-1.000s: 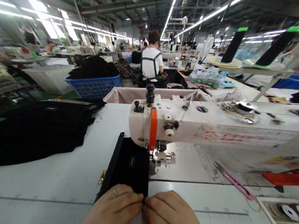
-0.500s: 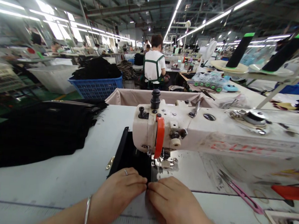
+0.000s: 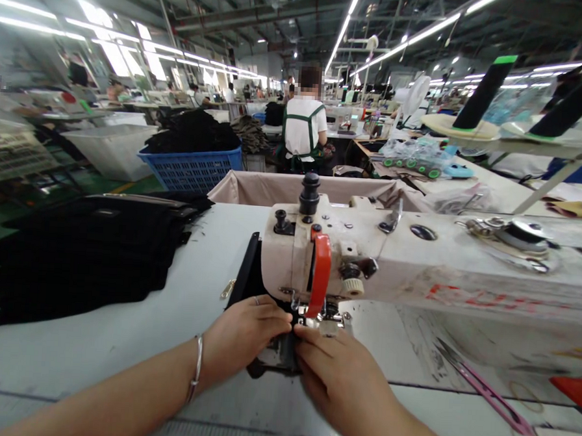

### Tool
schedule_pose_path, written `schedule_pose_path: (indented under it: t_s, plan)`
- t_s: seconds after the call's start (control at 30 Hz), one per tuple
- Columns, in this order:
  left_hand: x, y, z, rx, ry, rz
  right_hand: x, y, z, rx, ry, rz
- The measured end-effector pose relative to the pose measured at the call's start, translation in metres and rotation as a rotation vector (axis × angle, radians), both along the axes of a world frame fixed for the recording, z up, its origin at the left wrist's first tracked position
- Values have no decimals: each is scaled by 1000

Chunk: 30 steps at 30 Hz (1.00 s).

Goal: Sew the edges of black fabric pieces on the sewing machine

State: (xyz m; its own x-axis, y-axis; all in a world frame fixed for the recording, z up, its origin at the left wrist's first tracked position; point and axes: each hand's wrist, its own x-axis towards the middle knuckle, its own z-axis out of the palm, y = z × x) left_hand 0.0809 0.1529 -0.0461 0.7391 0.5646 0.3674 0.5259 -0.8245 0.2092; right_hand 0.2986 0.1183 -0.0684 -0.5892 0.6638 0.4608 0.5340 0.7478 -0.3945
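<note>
Black cloth [image 3: 255, 271], pinched along the right side between gathered fingertips of left hand [image 3: 253, 326] and right hand [image 3: 339, 364]; thumbs hidden, so cannot tell how tightly. Lying on the table [image 3: 189, 304], well in from the left edge, partly under the sewing machine [image 3: 294, 244]. Likely light, soft and limp, stiffer along the raised strip [image 3: 243, 267]; best held near the sewing side. Dark and dull, with a gold pull [image 3: 227, 288] at left. Farther out, towards the table's left edge, a black pile [image 3: 84, 253].
</note>
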Motion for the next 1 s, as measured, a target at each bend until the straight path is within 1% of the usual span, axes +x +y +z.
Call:
schedule_pose_path:
  t_s: [0.17,0.33,0.53,0.63,0.73,0.83,0.9,1.0]
  plan:
    - [1,13,0,15,14,55,1,2,-3,-28,43,-23]
    - [3,19,1,43,25,140,-1,3,0,-50,53,-24]
    - [0,22,-5,4,33,158,-1,5,1,-58,69,-22]
    - [3,19,2,-36,57,182,-1,5,0,-70,45,-28]
    - [8,11,16,-92,101,204,-1,5,3,-83,37,-27]
    - [9,2,26,-174,117,175,-1,4,6,-94,56,-25]
    - [8,-2,28,-226,85,163,-1,4,6,-86,64,-21]
    - [6,-6,23,-250,12,170,-1,4,4,-61,54,-9]
